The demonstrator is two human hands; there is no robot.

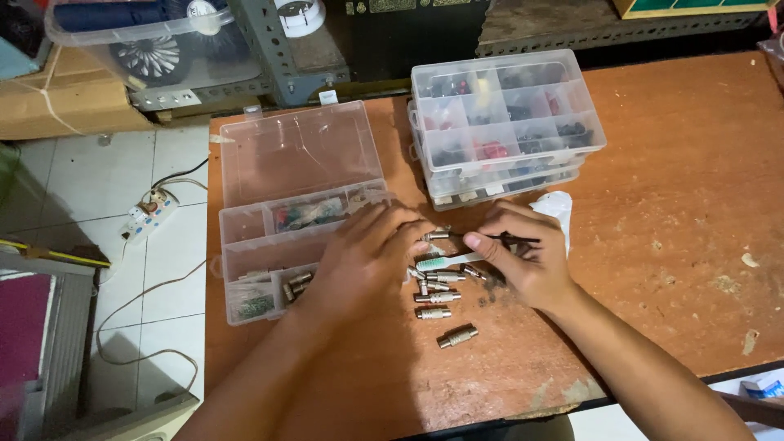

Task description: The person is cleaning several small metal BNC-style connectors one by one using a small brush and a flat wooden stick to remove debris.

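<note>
Metal connectors (437,296) lay loose in a short column on the wooden bench (678,245), between the two hands and a little toward its near edge; the lowest one (456,336) sat apart from the rest. In the head view, the left hand (367,253) rested palm down with its fingers spread lightly, fingertips touching the topmost connector (437,235), and it covered part of the open clear organizer box (286,245) at the bench's left edge. What lay in the compartments under that hand could not be seen; a few more metal pieces (296,286) showed just left of the wrist. The right hand (527,257) pinched a thin dark tool (514,238) between thumb and forefinger, its tip too small to make out. A pale green handle (445,261) lay between the hands, its ends partly hidden by fingers. A white scrap (555,208) peeked out behind the right hand. Toward the far edge stood a stack of closed clear organizer boxes (506,122), their small red and black contents blurred. The right half of the bench lay open, marked with chipped patches. The near edge cut across both forearms. Left of the bench, a white power strip (149,212) and its cords lay on the tiled floor (82,180).
</note>
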